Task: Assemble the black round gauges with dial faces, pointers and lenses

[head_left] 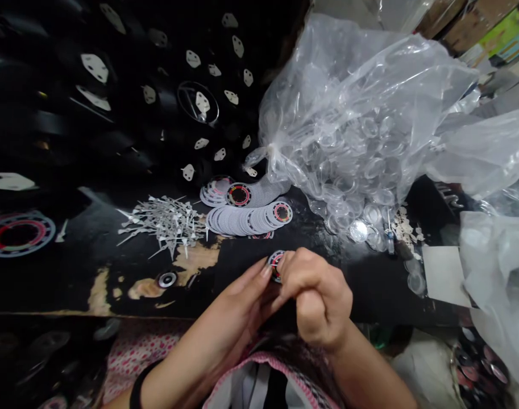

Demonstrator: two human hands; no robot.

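Note:
Just over the table's front edge, my left hand (251, 295) grips a small round printed dial (274, 264), its thumb on the left rim. The dial is dark with a pale ring and red marks. Curled in a fist, my right hand (316, 295) presses its fingers against the dial's right side and covers much of it. Whatever may be between those fingers is hidden. Beyond my hands, a row of overlapping printed dials (282, 212) lies fanned out, with a second row (239, 195) behind it. To the left is a heap of thin white pointers (169, 224).
A large clear plastic bag (327, 74) at the back right spills round transparent covers (372, 213). Small whitish pieces (406, 230) and a white card (447, 275) lie right. A black ring-shaped part (167, 279) and a larger dial (18, 234) are left. Dark sheeting with white tags (193, 58) fills the back.

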